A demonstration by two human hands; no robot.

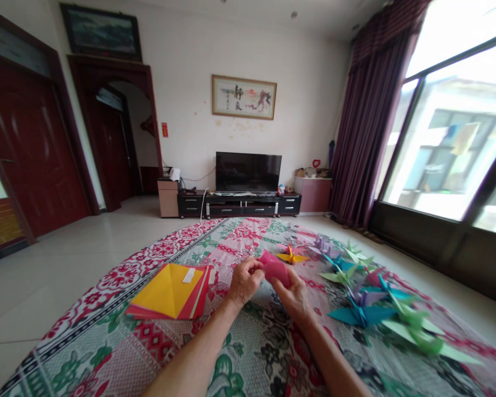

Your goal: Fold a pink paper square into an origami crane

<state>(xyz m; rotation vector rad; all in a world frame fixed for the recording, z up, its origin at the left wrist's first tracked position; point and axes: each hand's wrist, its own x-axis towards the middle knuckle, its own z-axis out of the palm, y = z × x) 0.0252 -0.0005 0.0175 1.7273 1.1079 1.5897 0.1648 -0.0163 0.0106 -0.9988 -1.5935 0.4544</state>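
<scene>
A pink piece of origami paper (276,270), partly folded, is held up between my two hands above the patterned tablecloth. My left hand (247,280) pinches its left edge between thumb and fingers. On the lower right side, my right hand (291,292) grips the same paper, its fingers mostly behind the sheet. Just beyond the hands sits a yellow paper crane (292,256). To the left lies a stack of square coloured paper (165,291), yellow on top with crease lines and a small white label.
Several folded cranes spread along the right side, among them a blue crane (361,313) and a green crane (424,331). The round table's floral cloth (149,344) reaches toward a TV stand (242,207) by the far wall. Windows and a purple curtain (366,121) stand at right.
</scene>
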